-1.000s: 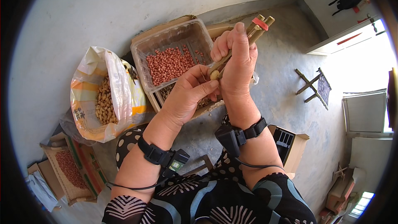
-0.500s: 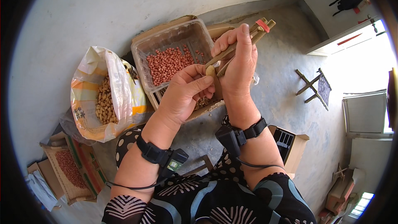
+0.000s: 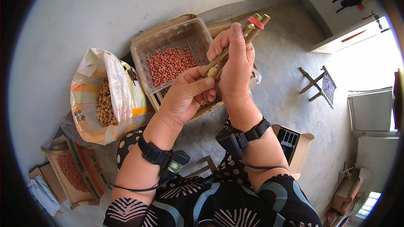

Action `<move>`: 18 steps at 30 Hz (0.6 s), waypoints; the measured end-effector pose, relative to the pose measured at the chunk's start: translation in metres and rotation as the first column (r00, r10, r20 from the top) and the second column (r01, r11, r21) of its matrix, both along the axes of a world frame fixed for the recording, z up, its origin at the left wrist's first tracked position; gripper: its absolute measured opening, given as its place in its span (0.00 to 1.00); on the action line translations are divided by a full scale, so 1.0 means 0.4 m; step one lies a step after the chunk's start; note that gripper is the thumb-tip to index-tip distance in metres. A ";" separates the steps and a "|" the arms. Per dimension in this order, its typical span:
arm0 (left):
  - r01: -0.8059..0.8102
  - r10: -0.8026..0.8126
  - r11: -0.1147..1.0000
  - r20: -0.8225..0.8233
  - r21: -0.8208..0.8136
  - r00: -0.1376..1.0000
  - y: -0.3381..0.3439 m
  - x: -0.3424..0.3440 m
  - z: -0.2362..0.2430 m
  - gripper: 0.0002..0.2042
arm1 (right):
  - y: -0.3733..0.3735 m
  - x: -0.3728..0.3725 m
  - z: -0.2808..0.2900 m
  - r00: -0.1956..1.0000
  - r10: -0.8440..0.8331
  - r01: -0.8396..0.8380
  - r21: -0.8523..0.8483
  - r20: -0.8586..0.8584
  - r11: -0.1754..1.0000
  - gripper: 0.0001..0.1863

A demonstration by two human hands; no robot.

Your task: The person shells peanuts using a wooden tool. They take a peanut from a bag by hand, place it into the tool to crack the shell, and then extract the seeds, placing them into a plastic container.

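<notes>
My left hand (image 3: 176, 98) pinches an unshelled peanut (image 3: 212, 72) between thumb and fingers. My right hand (image 3: 237, 65) is wrapped round wooden tongs (image 3: 251, 35), sticks bound near their far end with a red band (image 3: 256, 22). The near tips of the tongs lie on either side of the peanut, against my left fingertips. Below my hands is a clear plastic tray (image 3: 138, 61) with red shelled peanut kernels (image 3: 170, 66) spread in it. It rests on a cardboard box (image 3: 153, 101) where bits of shell show, partly hidden by my hands.
Left of the tray stands an open plastic bag (image 3: 90, 120) holding unshelled peanuts (image 3: 106, 107). At lower left, a lined box (image 3: 54, 159) contains more red kernels. A folding stool (image 3: 322, 85) stands on the floor to the right. An open carton (image 3: 301, 153) with black contents sits by my right forearm.
Both hands have shifted slightly left. The peanut has moved from beside the tongs' tips to between them, and the banded end of the tongs has swung left and nearer.
</notes>
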State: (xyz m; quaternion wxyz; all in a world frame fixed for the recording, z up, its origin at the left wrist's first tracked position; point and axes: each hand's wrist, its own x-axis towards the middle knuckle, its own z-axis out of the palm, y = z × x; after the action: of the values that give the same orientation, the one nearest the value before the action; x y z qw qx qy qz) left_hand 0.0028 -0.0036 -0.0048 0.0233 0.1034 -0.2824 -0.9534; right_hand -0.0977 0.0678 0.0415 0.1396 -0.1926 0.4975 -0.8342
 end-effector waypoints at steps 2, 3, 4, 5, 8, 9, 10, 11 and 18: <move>-0.006 0.006 1.000 0.021 -0.023 1.000 0.003 0.000 0.003 0.09 | 0.001 0.000 -0.001 1.000 -0.005 0.005 0.007 -0.014 1.000 0.21; -0.004 0.005 1.000 0.021 -0.023 1.000 0.005 0.000 0.006 0.09 | 0.002 -0.001 -0.001 1.000 -0.006 0.006 0.008 -0.014 1.000 0.21; -0.002 0.003 0.999 0.025 -0.036 1.000 0.008 -0.001 0.009 0.09 | 0.003 -0.003 -0.002 1.000 -0.010 0.010 0.014 -0.018 1.000 0.21; 0.000 0.002 0.999 0.029 -0.049 1.000 0.009 -0.001 0.010 0.09 | 0.004 -0.004 -0.003 1.000 -0.014 0.014 0.021 -0.020 1.000 0.22; 0.001 -0.005 0.998 -0.067 -0.056 0.998 0.007 -0.001 0.002 0.14 | 0.002 -0.006 -0.004 0.998 -0.014 0.015 0.026 -0.056 1.000 0.21; 0.001 -0.005 0.998 -0.068 -0.056 0.998 0.007 -0.002 0.006 0.14 | 0.003 -0.004 -0.001 0.998 -0.014 0.015 0.026 -0.057 1.000 0.21; 0.004 -0.007 0.998 -0.043 -0.068 0.999 0.009 -0.002 0.013 0.17 | 0.004 -0.002 0.003 0.998 -0.001 0.003 0.039 -0.057 0.999 0.22; 0.007 -0.009 0.997 -0.018 -0.080 1.000 0.010 -0.002 0.019 0.20 | 0.005 0.000 0.007 0.998 0.012 -0.009 0.051 -0.057 0.999 0.22; 0.008 -0.006 0.996 0.025 -0.086 1.000 0.010 -0.002 0.020 0.21 | 0.002 0.008 0.006 0.996 0.023 -0.016 0.071 -0.090 0.997 0.23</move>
State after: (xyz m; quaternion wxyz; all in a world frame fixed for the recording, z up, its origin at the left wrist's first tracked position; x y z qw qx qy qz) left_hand 0.0020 0.0004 0.0033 0.0209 0.1129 -0.3238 -0.9391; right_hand -0.0945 0.0685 0.0439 0.1318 -0.2300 0.5305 -0.8051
